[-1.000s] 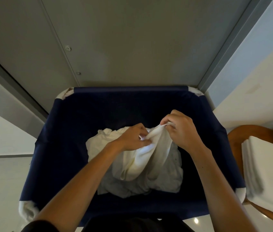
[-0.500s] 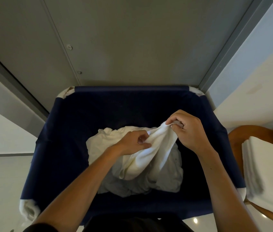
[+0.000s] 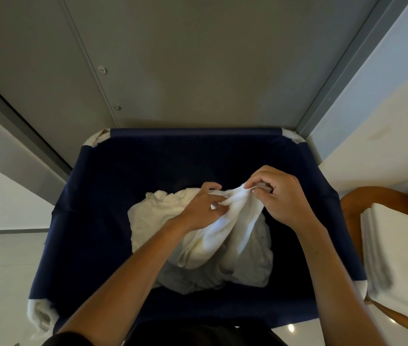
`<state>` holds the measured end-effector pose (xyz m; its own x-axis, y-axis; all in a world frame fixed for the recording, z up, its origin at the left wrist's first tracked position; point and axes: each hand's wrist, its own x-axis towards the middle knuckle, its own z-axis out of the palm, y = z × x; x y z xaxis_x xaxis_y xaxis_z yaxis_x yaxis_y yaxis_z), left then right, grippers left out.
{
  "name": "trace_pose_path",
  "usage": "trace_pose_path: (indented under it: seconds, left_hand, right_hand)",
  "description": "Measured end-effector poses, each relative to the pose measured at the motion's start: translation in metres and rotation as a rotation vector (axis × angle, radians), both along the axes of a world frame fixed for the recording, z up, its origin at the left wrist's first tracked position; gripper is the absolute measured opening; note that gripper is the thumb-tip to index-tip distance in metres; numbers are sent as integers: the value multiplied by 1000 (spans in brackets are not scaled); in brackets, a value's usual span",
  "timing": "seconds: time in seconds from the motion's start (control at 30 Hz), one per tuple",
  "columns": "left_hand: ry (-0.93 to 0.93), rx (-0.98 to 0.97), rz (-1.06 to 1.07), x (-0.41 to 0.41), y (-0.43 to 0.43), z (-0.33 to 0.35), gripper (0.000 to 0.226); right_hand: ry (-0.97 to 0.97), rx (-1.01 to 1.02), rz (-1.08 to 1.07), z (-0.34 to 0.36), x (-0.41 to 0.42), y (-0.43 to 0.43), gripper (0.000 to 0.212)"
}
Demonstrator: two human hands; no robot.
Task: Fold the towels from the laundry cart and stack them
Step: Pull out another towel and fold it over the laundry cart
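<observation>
White towel [image 3: 222, 231] hangs bunched inside the laundry cart [image 3: 90, 221], its edge pinched by our left hand [image 3: 198, 211] and right hand [image 3: 282, 198]. We risk its twisted folds dragging the pile [image 3: 148, 221] up, or the thin pinch slipping.

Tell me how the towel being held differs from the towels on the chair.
The held towel is crumpled and bunched; the chair towels are folded flat. The held towel hangs over the cart, pinched by the left hand and right hand; the chair towels lie stacked, untouched. Both are white.
</observation>
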<state>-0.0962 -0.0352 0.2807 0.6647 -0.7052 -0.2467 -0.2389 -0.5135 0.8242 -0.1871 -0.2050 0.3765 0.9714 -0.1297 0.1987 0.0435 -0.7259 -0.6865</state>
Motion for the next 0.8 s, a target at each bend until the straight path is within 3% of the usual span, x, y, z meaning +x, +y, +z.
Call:
trace_pose_path:
  seconds: [0.13,0.33,0.47,0.57,0.67,0.8]
  left_hand:
    - [-95,67,-70,3,-4,0,29]
    - [-337,171,-21,18,0,0,26]
    - [-447,27,158,33,3,32,20]
    - [-475,-20,162,32,3,45,25]
    - [-488,85,89,27,4,34,35]
    - [-411,141,61,14,8,15,42]
  right_hand:
    - [8,-19,1,0,-1,0,26]
    - [51,-101,-123,-4,-1,-11,24]
    - [168,-164,-239,-10,-1,-15,20]
    - [44,-149,-283,-1,2,-14,21]
    - [-109,-135,-264,8,6,-10,24]
    - [-149,-70,-253,11,10,4,29]
